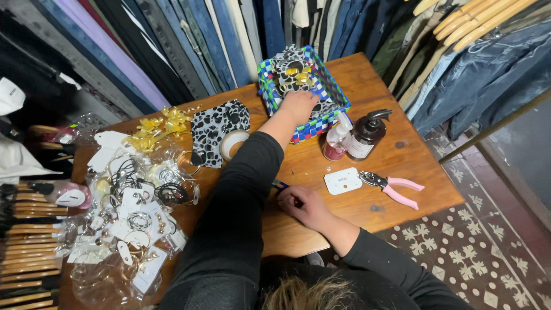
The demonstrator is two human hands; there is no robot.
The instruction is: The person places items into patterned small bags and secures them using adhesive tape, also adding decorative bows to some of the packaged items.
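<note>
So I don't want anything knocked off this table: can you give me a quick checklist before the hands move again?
1. Left hand inside the woven basket, on the spotted pouches: ok.
2. What the left hand's grip holds: cannot tell.
3. Right hand resting on the table near the front edge: ok.
4. Blue item under the right hand: cannot tell what it is.
5. Pump bottle and spray bottle upright, close beside the basket: ok, but tight.
6. Pink pliers lying flat, apart from both hands: ok.

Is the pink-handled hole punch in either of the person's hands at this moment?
No. The pink-handled hole punch lies on the wooden table, apart from the right hand, while the left hand reaches into the woven basket.
</note>
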